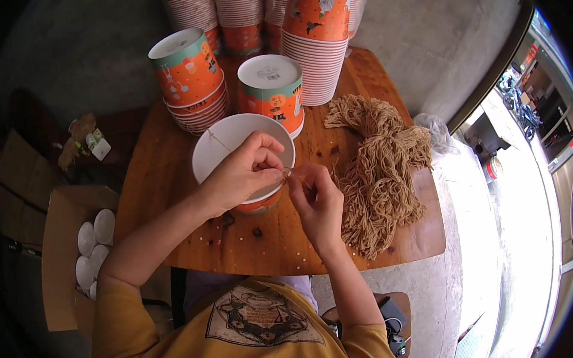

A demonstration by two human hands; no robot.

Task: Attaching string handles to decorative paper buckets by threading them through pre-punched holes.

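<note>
An orange paper bucket (202, 161) with a white inside stands mouth up near the middle of the wooden table. A thin tan string (220, 141) runs from the far left of its rim down into the bucket. My left hand (244, 170) reaches over the mouth, its thumb and forefinger closed on the string at the right side of the rim. Beside it, just outside that rim, my right hand (318, 204) pinches the same place, where a small loop of string shows between the fingertips. The fingers partly hide the loop.
A heap of tan strings (381, 178) lies on the right of the wooden table (282, 248). Upside-down bucket stacks (188, 74), (314, 46) and another bucket (271, 76) stand behind. An open carton (62, 257) of white rolls sits at lower left; a chair (403, 317) is at lower right.
</note>
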